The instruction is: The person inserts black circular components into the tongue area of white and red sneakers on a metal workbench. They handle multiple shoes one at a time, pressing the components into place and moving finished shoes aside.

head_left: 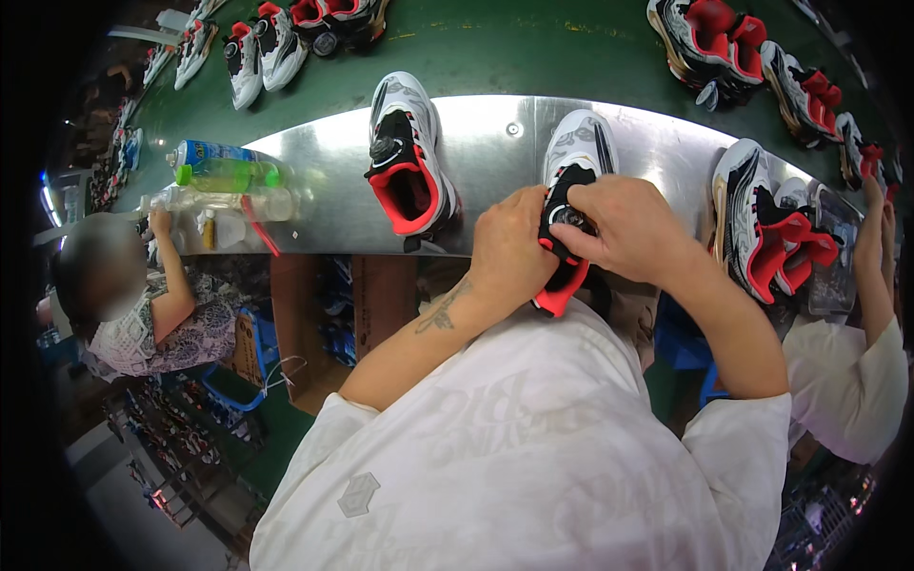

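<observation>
A white, black and red sneaker (pixel 579 143) lies on the steel bench strip in front of me, toe pointing away. My left hand (pixel 511 246) is closed around its left side near the opening. The thumb and fingers of my right hand (pixel 630 228) close on the round black dial (pixel 570 218) at the tongue. Red lining shows below my hands at the heel. To the left, a matching sneaker (pixel 405 157) stands apart with its dial and red collar visible. A pair of similar sneakers (pixel 752 214) sits to the right on the bench.
Beyond the steel bench strip (pixel 486 124) runs a green surface (pixel 533 57) carrying several sneakers. Plastic bottles (pixel 228 171) and a red-handled tool (pixel 260 226) lie at left. Cardboard boxes (pixel 300 324) stand below. Co-workers (pixel 157 314) sit at left and right (pixel 847 371).
</observation>
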The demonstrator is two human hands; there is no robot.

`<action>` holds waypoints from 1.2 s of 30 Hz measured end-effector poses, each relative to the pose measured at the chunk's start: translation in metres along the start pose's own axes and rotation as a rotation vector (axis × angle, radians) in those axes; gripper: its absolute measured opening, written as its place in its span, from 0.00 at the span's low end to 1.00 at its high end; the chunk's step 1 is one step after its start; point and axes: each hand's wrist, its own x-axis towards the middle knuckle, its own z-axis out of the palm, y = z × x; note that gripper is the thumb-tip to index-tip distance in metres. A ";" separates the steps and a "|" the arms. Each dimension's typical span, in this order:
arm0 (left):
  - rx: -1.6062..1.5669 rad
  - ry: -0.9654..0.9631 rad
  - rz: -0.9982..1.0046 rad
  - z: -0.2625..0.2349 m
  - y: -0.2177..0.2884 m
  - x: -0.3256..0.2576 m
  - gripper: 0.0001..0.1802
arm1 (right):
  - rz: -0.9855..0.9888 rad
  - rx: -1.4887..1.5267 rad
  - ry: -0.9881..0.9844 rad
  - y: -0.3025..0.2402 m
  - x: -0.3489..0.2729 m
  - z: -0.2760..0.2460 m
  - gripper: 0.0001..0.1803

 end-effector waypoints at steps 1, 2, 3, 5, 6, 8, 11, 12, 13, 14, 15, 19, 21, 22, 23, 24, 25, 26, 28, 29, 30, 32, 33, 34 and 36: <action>-0.008 -0.007 -0.017 -0.001 0.001 0.000 0.27 | 0.054 -0.006 0.013 -0.003 -0.002 0.003 0.24; 0.003 -0.007 -0.016 0.000 0.000 -0.001 0.27 | 0.108 -0.012 0.027 -0.008 -0.004 0.005 0.26; 0.014 -0.005 -0.011 0.002 -0.003 -0.001 0.27 | 0.161 -0.020 0.043 -0.013 -0.006 0.007 0.27; 0.013 -0.010 -0.019 0.003 -0.003 -0.001 0.26 | 0.243 -0.016 0.149 -0.022 -0.009 0.018 0.30; 0.003 -0.014 -0.028 0.002 -0.003 -0.001 0.26 | 0.282 -0.015 0.206 -0.025 -0.010 0.023 0.32; -0.014 -0.011 -0.024 0.001 -0.001 -0.001 0.23 | 0.348 -0.027 0.236 -0.029 -0.012 0.029 0.32; -0.025 0.010 0.020 0.001 -0.002 -0.001 0.16 | 0.391 -0.048 0.263 -0.034 -0.012 0.032 0.32; -0.025 0.020 0.040 0.000 -0.002 0.001 0.16 | 0.382 -0.058 0.276 -0.034 -0.010 0.031 0.32; -0.025 0.031 0.060 -0.001 -0.001 0.002 0.16 | 0.373 -0.068 0.289 -0.034 -0.009 0.030 0.32; -0.002 -0.023 0.014 -0.005 0.001 0.000 0.16 | 0.387 -0.087 0.222 -0.036 -0.011 0.026 0.30; -0.025 -0.054 -0.007 -0.004 0.001 0.000 0.17 | 0.368 -0.075 0.205 -0.038 -0.015 0.021 0.28; -0.123 -0.107 -0.066 -0.007 -0.011 0.005 0.17 | 0.098 -0.020 0.192 -0.040 -0.033 0.007 0.34; -0.039 -0.217 -0.046 -0.009 -0.008 0.010 0.20 | 0.188 -0.086 0.137 -0.041 -0.043 0.011 0.46; -0.035 -0.224 0.005 -0.004 -0.013 0.008 0.21 | 0.215 -0.129 0.140 -0.036 -0.044 0.017 0.45; -0.029 -0.233 0.055 0.000 -0.017 0.006 0.22 | 0.244 -0.170 0.144 -0.027 -0.045 0.023 0.45; 0.025 -0.293 0.038 -0.005 -0.017 0.005 0.23 | 0.231 -0.148 0.178 -0.019 -0.044 0.028 0.44; 0.020 -0.269 0.003 -0.008 -0.014 0.003 0.23 | 0.222 -0.123 0.208 -0.014 -0.046 0.030 0.43; 0.014 -0.245 -0.033 -0.010 -0.010 0.002 0.22 | 0.211 -0.097 0.237 -0.011 -0.045 0.031 0.42; 0.008 -0.190 -0.051 -0.013 -0.006 -0.005 0.21 | 0.165 -0.053 0.238 -0.020 -0.042 0.027 0.40; 0.000 -0.216 -0.040 -0.021 -0.005 -0.006 0.22 | 0.139 -0.030 0.236 -0.028 -0.039 0.024 0.39; -0.018 -0.247 -0.030 -0.040 0.009 -0.008 0.24 | 0.102 -0.082 0.256 -0.038 -0.039 0.017 0.37; -0.110 -0.185 0.129 -0.082 0.026 -0.013 0.30 | 0.038 -0.018 0.164 -0.064 -0.046 -0.004 0.37; -0.197 -0.114 0.197 -0.104 0.024 -0.014 0.28 | 0.011 0.016 0.122 -0.073 -0.049 -0.007 0.37; -0.265 -0.004 0.184 -0.128 0.020 -0.016 0.21 | 0.004 0.007 -0.011 -0.077 -0.047 -0.004 0.39; -0.092 0.463 0.238 -0.155 0.003 -0.010 0.17 | -0.004 -0.034 -0.291 -0.086 -0.042 0.004 0.44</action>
